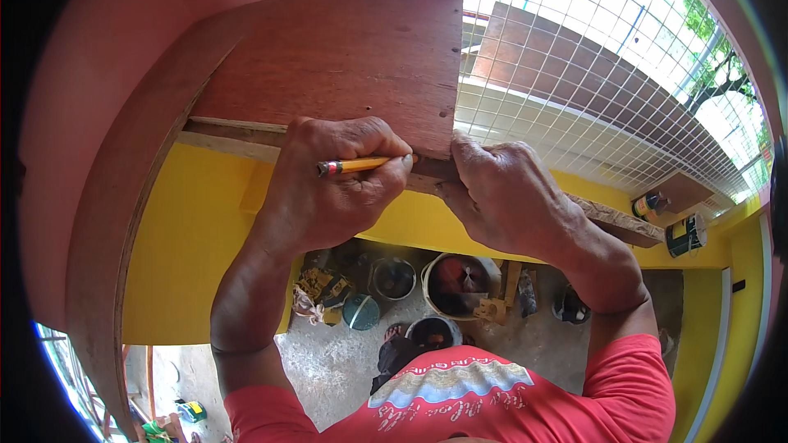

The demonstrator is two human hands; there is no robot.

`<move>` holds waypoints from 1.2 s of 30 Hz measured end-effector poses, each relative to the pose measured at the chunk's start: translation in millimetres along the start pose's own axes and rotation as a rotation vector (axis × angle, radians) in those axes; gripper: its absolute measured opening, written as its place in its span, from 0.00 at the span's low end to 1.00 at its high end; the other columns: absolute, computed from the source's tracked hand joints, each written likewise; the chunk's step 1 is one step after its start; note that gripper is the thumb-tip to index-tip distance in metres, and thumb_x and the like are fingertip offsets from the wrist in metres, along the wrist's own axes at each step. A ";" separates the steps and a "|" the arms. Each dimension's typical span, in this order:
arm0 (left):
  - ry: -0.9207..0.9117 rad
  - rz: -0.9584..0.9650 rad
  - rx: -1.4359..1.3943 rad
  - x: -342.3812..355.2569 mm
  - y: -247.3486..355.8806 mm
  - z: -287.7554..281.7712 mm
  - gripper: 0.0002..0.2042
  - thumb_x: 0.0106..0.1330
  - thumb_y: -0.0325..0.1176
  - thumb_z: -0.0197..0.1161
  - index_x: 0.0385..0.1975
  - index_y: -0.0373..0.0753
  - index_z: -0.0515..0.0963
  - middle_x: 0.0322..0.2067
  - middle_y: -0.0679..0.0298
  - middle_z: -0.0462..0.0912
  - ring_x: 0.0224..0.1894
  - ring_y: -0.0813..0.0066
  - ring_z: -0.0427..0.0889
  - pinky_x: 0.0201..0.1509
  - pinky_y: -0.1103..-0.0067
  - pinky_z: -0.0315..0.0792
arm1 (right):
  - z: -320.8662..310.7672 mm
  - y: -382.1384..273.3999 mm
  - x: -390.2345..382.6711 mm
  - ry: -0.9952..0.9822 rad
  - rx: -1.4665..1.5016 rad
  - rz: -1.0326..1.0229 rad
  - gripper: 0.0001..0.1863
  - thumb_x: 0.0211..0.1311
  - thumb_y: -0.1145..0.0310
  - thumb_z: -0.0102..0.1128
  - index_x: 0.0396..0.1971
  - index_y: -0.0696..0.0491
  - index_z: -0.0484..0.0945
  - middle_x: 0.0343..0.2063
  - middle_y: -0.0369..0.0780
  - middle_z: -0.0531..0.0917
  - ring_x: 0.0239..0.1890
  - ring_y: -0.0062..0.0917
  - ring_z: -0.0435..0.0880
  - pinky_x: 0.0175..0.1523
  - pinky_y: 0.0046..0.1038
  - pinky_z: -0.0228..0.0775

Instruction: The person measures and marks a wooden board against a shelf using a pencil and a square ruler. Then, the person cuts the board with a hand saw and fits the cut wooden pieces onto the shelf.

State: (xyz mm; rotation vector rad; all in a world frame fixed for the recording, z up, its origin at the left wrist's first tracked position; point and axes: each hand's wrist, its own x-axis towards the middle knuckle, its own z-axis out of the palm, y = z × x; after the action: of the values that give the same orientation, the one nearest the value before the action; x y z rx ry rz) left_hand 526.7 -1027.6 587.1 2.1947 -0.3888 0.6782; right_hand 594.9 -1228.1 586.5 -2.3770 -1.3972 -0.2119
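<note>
Left grip [345,197]: closed, thumb and fingers pinched round an orange-yellow pencil [357,166]. The pencil lies nearly level, blunt end to the left, other end pointing toward my right grip. Its tip is at the near edge of the board; contact with the wood cannot be told.

Right grip [505,184]: fingers curled in, thumb toward the left grip, at the near right corner of the same board. Cannot tell whether it is clamped on that corner or only rests against it.

Red-brown board [345,66]: flat, just beyond both grips, reaching away from me. A wooden strip [234,131] runs along its near edge, left of and behind my left grip. A rough-faced timber [611,217] extends to the right of my right grip, past the wrist.

Yellow panel [189,238]: below and left of the left grip. A curved brown plank [123,164] stands further left.

Wire mesh [574,57]: beyond and right of the right grip. A dark can [685,235] is well to the right, near the timber's end.

Concrete floor [328,369]: well below both grips, with a large pail [460,285] and a teal-lidded tub [361,312].
</note>
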 end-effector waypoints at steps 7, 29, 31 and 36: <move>-0.018 -0.034 -0.004 2.3 3.3 -1.5 0.05 0.56 0.27 0.64 0.26 0.33 0.84 0.20 0.61 0.83 0.21 0.79 0.81 0.25 0.83 0.74 | -4.4 -2.3 -1.8 -0.012 -0.010 -0.015 0.22 0.59 0.70 0.55 0.42 0.77 0.71 0.16 0.52 0.78 0.22 0.44 0.82 0.29 0.40 0.73; -0.079 -0.031 -0.013 7.1 3.5 -9.5 0.05 0.56 0.29 0.65 0.25 0.34 0.84 0.20 0.60 0.83 0.20 0.78 0.80 0.23 0.81 0.72 | -4.9 -4.2 1.9 -0.047 -0.016 0.010 0.22 0.56 0.71 0.58 0.43 0.77 0.70 0.18 0.52 0.79 0.22 0.44 0.83 0.29 0.39 0.74; -0.110 -0.148 -0.042 10.2 9.8 -11.9 0.05 0.55 0.29 0.65 0.25 0.34 0.84 0.19 0.60 0.83 0.19 0.79 0.80 0.23 0.81 0.72 | -4.7 -3.2 1.6 -0.044 -0.003 0.015 0.22 0.56 0.71 0.58 0.43 0.76 0.70 0.17 0.52 0.79 0.22 0.43 0.83 0.29 0.39 0.74; -0.099 -0.090 -0.030 9.9 5.5 -8.7 0.04 0.55 0.28 0.65 0.25 0.34 0.84 0.19 0.61 0.83 0.19 0.79 0.79 0.23 0.81 0.71 | -5.2 -2.7 0.7 -0.035 0.015 0.010 0.21 0.56 0.72 0.59 0.42 0.75 0.71 0.17 0.53 0.79 0.22 0.44 0.82 0.28 0.39 0.74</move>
State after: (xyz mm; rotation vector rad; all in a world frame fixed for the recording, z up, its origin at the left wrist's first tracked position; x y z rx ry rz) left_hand 529.1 -1024.9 601.0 2.2086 -0.3464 0.5135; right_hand 593.2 -1228.4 592.1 -2.3861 -1.3976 -0.1570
